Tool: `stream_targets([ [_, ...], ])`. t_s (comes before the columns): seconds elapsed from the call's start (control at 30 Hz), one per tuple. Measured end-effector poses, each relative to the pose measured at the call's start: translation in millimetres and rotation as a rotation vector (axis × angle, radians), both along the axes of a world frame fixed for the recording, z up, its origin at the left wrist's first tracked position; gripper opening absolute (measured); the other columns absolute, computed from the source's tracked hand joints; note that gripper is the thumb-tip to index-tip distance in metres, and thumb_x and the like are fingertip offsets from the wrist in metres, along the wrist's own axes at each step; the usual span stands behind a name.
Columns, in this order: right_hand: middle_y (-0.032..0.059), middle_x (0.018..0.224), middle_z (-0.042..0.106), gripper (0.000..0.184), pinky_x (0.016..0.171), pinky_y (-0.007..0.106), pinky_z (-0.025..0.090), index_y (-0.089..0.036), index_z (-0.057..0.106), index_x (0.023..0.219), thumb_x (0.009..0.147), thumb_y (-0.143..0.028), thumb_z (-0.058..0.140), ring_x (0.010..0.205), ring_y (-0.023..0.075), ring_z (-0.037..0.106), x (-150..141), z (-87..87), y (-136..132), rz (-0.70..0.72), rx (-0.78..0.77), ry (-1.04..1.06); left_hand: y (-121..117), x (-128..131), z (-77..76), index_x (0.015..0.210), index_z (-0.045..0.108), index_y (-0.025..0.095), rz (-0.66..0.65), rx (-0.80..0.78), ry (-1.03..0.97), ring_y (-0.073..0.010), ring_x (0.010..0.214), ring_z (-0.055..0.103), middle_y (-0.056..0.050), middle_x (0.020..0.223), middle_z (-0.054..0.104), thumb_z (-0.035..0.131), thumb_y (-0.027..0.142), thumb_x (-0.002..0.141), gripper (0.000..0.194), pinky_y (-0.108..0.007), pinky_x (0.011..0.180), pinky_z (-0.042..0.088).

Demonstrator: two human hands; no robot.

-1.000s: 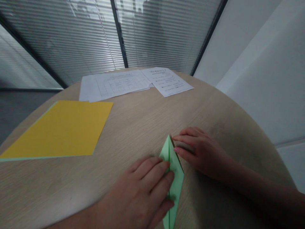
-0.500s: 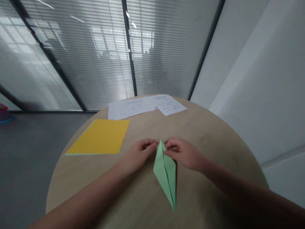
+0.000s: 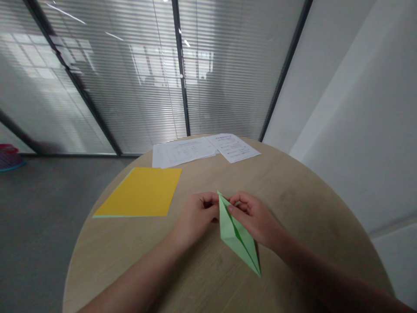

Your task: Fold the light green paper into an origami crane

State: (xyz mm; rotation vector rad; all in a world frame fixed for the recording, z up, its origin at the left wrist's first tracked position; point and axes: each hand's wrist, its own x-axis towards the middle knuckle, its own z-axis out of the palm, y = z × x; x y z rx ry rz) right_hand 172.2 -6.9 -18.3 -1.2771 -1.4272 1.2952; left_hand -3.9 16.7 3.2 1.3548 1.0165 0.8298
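My right hand (image 3: 254,215) is pinching the kite-shaped green origami (image 3: 227,228) near its top, probably steadying the layers. It's sitting between my hands above the wooden table (image 3: 293,191). Left hand's (image 3: 198,213) curling beside the tip; can't tell if it's gripping.

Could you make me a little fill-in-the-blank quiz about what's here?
1. The folded paper in the right hand is pale ____.
2. Farther out than the left hand lies a large sheet whose top is ____.
3. The printed papers on the table are ____ in colour.

Missing words: green; yellow; white.
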Motion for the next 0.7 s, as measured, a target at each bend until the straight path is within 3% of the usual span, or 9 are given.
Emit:
stream_targets([
  [0.2, -0.0023, 0.066, 0.058, 0.022, 0.051, 0.017, 0.039, -0.018, 0.057, 0.085, 0.086, -0.038, 0.065, 0.058, 0.0088, 0.053, 1.8, 4.7, -9.2, -0.065, 0.092, -0.026, -11.1, 0.9, 2.7, 0.090, 0.078, 0.016, 0.065, 0.043, -0.099, -0.0158, 0.068, 0.064, -0.005, 0.079, 0.074, 0.071, 0.037, 0.082, 0.024, -0.026, 0.063, 0.054],
  [0.4, -0.0023, 0.066, 0.059, 0.022, 0.048, 0.018, 0.037, -0.019, 0.053, 0.086, 0.089, -0.039, 0.062, 0.056, 0.0092, 0.051, -1.5, 7.9, -20.8, -0.044, 0.102, 0.010, -14.7, 1.3, 6.1, 0.074, 0.078, 0.016, 0.152, 0.017, -0.111, -0.0130, 0.060, 0.060, -0.003, 0.065, 0.071, 0.079, 0.033, 0.072, 0.017, -0.024, 0.059, 0.049],
  [0.7, -0.0045, 0.061, 0.052, 0.025, 0.047, 0.018, 0.033, -0.020, 0.053, 0.083, 0.094, -0.041, 0.058, 0.053, 0.0082, 0.044, -3.3, 9.7, -22.5, -0.096, 0.202, -0.036, -18.5, 5.5, 8.2, 0.072, 0.075, 0.016, 0.228, 0.012, -0.177, -0.0123, 0.059, 0.060, -0.001, 0.066, 0.071, 0.080, 0.029, 0.071, 0.014, -0.023, 0.059, 0.049],
])
